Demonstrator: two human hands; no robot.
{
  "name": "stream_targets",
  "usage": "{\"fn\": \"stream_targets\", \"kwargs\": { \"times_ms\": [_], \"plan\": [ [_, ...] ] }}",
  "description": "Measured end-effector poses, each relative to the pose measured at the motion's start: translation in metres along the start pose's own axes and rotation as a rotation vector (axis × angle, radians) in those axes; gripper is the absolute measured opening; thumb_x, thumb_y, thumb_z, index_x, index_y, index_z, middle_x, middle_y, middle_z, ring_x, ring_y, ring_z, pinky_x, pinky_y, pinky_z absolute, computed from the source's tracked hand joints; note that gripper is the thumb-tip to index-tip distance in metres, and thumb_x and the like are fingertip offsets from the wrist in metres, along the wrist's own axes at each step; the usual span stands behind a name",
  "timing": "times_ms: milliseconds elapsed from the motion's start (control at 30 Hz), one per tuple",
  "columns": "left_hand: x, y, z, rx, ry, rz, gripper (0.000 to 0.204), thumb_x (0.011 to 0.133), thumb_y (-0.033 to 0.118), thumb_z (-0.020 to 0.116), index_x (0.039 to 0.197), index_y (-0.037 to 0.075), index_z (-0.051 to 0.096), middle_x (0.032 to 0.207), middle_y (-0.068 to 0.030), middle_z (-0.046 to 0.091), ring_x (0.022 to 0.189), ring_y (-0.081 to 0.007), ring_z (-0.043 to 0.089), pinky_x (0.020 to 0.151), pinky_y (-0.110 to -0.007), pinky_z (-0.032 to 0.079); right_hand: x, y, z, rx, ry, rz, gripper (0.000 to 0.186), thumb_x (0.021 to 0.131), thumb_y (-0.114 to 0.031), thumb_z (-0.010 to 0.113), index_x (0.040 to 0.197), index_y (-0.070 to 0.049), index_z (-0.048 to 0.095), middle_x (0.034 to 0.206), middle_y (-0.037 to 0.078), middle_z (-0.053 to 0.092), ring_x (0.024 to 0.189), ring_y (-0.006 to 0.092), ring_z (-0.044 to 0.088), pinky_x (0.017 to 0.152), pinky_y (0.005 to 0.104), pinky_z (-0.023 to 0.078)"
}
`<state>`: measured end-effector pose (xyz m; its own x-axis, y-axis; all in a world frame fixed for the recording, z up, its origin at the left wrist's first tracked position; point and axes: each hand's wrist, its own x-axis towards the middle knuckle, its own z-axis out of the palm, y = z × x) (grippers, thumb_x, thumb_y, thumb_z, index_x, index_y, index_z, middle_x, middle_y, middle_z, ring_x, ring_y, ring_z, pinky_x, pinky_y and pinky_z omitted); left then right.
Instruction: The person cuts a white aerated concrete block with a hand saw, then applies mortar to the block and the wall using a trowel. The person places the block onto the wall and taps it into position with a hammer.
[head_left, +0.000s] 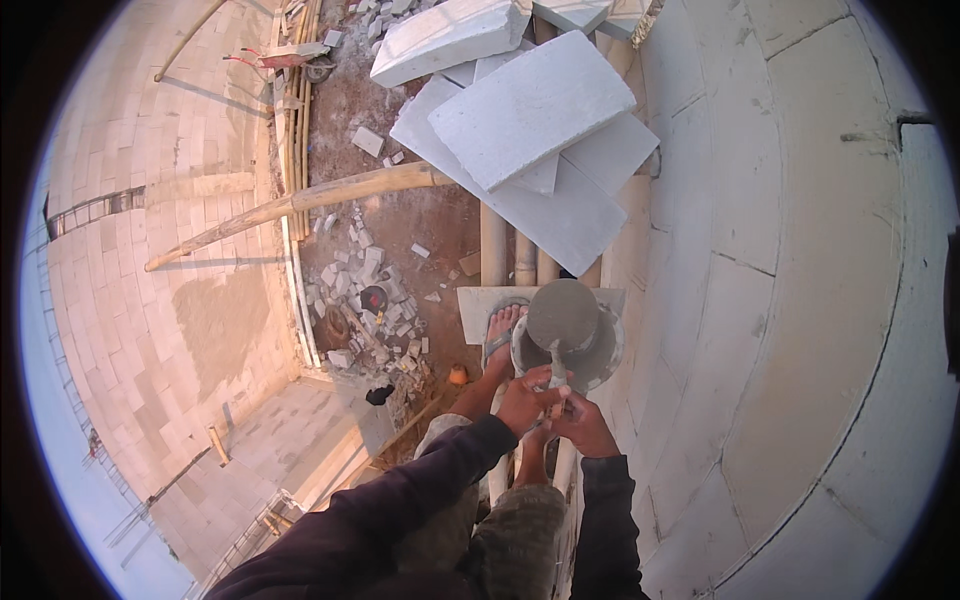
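Note:
A trowel (558,362) with a rounded blade coated in grey mortar is over a bucket (606,362), which stands in front of me with grey mortar in it. My right hand (586,428) is closed around the trowel's handle. From the other side, my left hand (525,402) meets it, its fingers closed at the same handle. Parts of the fingers overlap, so the exact grip of each is partly hidden. Under the bucket and my sandalled foot lies a pale board (474,318).
Large pale blocks (535,110) are stacked ahead across bamboo poles (493,245). A block wall (720,300) rises close on my right. Far below on the left lie block rubble (372,268) and a wheelbarrow (292,57). One bamboo pole (300,203) slants to the opposite wall.

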<state>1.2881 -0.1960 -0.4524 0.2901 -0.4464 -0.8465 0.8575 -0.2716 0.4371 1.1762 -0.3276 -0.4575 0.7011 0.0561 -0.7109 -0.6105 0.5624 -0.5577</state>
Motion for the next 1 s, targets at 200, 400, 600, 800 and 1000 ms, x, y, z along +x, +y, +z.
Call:
{"fn": "stream_targets", "kwargs": {
  "times_ms": [200, 400, 600, 800, 1000],
  "plan": [
    [-0.022, 0.010, 0.015, 0.443, 0.038, 0.113, 0.063, 0.086, 0.027, 0.078, 0.134, -0.006, 0.053, 0.128, -0.0167, 0.060, 0.118, -0.0246, 0.059, 0.100, -0.035, 0.047, -0.008, -0.004, 0.034, 0.097, 0.391, 0.119, 0.031, 0.075, 0.004, 0.063, 0.106, 0.000, 0.063, 0.093, 0.005, 0.065, 0.080, 0.0148, 0.063, 0.071, 0.0285, 0.050],
    [0.005, 0.021, -0.081, 0.762, 0.153, 0.345, 0.048, 0.096, 0.023, 0.061, 0.137, 0.000, 0.053, 0.134, -0.0164, 0.058, 0.118, -0.0245, 0.058, 0.100, -0.037, 0.046, -0.035, -0.015, 0.024, 0.203, 0.472, 0.128, 0.025, 0.066, 0.005, 0.060, 0.091, 0.001, 0.064, 0.083, 0.006, 0.065, 0.073, 0.0160, 0.062, 0.064, 0.0277, 0.049],
    [0.076, 0.105, -0.121, 0.124, 0.404, 0.108, 0.050, 0.099, 0.033, 0.057, 0.141, 0.006, 0.050, 0.113, -0.0091, 0.068, 0.098, -0.0182, 0.064, 0.085, -0.029, 0.050, -0.045, -0.001, -0.016, 0.114, 0.591, 0.082, 0.019, 0.064, 0.005, 0.061, 0.083, 0.000, 0.060, 0.082, 0.009, 0.065, 0.068, 0.0184, 0.062, 0.060, 0.0303, 0.050],
    [0.198, 0.142, -0.189, 0.162, 0.326, 0.152, 0.060, 0.094, 0.043, 0.062, 0.143, 0.012, 0.047, 0.133, -0.0115, 0.056, 0.120, -0.0254, 0.054, 0.098, -0.039, 0.044, -0.056, -0.001, -0.038, 0.127, 0.678, 0.208, 0.019, 0.062, 0.007, 0.061, 0.079, -0.001, 0.058, 0.083, 0.011, 0.066, 0.076, 0.0237, 0.066, 0.071, 0.0351, 0.053],
    [0.259, 0.203, -0.169, -0.351, 0.367, 0.233, 0.073, 0.092, 0.045, 0.065, 0.149, 0.011, 0.036, 0.147, -0.0138, 0.044, 0.131, -0.0330, 0.046, 0.107, -0.049, 0.037, -0.032, -0.001, -0.039, 0.162, 0.783, 0.223, 0.022, 0.062, 0.006, 0.061, 0.083, -0.001, 0.059, 0.084, 0.012, 0.066, 0.078, 0.0249, 0.067, 0.070, 0.0374, 0.055]
  ]
}}
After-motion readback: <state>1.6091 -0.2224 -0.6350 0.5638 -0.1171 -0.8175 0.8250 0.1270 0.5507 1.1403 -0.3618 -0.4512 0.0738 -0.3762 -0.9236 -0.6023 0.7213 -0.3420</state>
